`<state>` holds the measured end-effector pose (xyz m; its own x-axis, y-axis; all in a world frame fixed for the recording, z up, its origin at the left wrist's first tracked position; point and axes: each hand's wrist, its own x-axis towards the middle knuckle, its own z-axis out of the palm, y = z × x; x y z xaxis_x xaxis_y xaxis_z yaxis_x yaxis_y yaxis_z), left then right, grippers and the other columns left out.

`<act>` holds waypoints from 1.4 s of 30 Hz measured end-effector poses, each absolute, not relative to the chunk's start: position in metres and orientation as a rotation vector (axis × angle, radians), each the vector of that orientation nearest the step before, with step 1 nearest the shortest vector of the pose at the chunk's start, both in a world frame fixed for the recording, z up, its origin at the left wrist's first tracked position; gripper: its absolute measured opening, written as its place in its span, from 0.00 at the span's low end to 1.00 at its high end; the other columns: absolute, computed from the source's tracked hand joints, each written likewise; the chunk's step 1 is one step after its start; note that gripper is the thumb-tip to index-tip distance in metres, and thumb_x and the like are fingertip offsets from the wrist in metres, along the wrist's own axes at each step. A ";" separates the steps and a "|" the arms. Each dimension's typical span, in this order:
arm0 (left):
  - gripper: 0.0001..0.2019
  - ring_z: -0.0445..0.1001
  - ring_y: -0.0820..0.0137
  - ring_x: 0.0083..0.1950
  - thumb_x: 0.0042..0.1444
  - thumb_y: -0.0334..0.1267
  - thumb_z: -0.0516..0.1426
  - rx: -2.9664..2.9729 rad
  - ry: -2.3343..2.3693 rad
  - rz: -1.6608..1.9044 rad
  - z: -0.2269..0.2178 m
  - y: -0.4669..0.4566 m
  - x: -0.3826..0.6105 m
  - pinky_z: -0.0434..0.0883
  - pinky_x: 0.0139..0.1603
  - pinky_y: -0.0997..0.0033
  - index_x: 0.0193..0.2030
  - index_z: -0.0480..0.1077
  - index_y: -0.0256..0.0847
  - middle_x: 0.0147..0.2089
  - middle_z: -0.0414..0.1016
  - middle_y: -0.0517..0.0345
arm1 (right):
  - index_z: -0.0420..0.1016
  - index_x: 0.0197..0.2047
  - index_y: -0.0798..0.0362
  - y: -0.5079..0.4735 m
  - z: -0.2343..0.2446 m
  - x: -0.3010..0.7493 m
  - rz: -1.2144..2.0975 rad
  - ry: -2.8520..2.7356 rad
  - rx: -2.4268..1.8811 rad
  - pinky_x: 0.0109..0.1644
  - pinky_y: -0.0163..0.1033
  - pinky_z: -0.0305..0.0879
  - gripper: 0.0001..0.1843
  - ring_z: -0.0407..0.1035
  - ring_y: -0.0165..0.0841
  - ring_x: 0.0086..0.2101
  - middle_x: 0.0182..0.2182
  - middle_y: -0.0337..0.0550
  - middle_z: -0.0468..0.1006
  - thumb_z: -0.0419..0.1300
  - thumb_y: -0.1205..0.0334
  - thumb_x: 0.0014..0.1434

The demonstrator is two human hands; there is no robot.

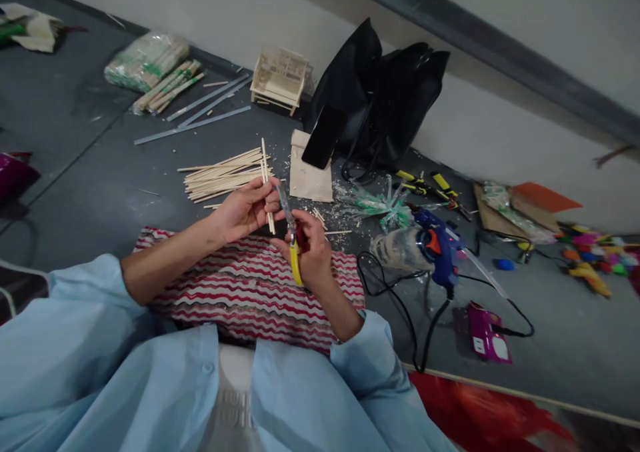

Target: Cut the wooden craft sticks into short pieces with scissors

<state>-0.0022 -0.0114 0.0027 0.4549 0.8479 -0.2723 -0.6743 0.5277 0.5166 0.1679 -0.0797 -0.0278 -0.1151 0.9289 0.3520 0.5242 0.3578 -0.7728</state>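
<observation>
Wooden sticks [265,171] are pinched, presumably for alignment, in my left hand [246,209] while I watch my right hand [315,251] grip scissors [295,265] above the striped cloth [235,285].

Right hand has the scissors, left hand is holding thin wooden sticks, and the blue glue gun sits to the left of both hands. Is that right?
Not quite: the head view shows the blue glue gun to the right of both hands. The right hand does have the scissors, and the left hand holds thin wooden sticks.
</observation>
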 end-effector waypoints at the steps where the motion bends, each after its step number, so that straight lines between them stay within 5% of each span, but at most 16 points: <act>1: 0.10 0.67 0.79 0.23 0.64 0.27 0.50 0.358 0.551 0.963 0.003 -0.012 -0.001 0.77 0.31 0.76 0.38 0.72 0.35 0.25 0.64 0.63 | 0.66 0.57 0.47 -0.080 -0.028 0.168 0.602 -1.779 -1.289 0.42 0.38 0.72 0.29 0.73 0.31 0.35 0.44 0.43 0.77 0.68 0.52 0.56; 26: 0.05 0.58 0.81 0.18 0.60 0.27 0.54 0.411 0.542 0.964 0.008 -0.020 0.005 0.66 0.23 0.81 0.33 0.67 0.37 0.22 0.60 0.66 | 0.68 0.56 0.50 -0.075 -0.025 0.168 0.710 -1.743 -1.450 0.41 0.37 0.71 0.31 0.74 0.34 0.38 0.41 0.43 0.77 0.69 0.48 0.52; 31: 0.01 0.57 0.81 0.19 0.59 0.30 0.57 0.498 0.502 0.942 0.004 -0.019 0.001 0.66 0.24 0.80 0.36 0.69 0.37 0.23 0.59 0.66 | 0.68 0.56 0.50 -0.074 -0.020 0.173 0.698 -1.786 -1.411 0.41 0.37 0.70 0.31 0.74 0.34 0.37 0.43 0.45 0.77 0.69 0.47 0.52; 42: 0.09 0.52 0.80 0.21 0.59 0.41 0.61 0.797 0.558 0.890 0.006 -0.011 -0.010 0.59 0.22 0.83 0.37 0.67 0.39 0.24 0.55 0.67 | 0.69 0.53 0.51 -0.062 -0.011 0.191 0.563 -1.743 -1.479 0.39 0.36 0.68 0.25 0.68 0.31 0.34 0.38 0.41 0.75 0.63 0.47 0.57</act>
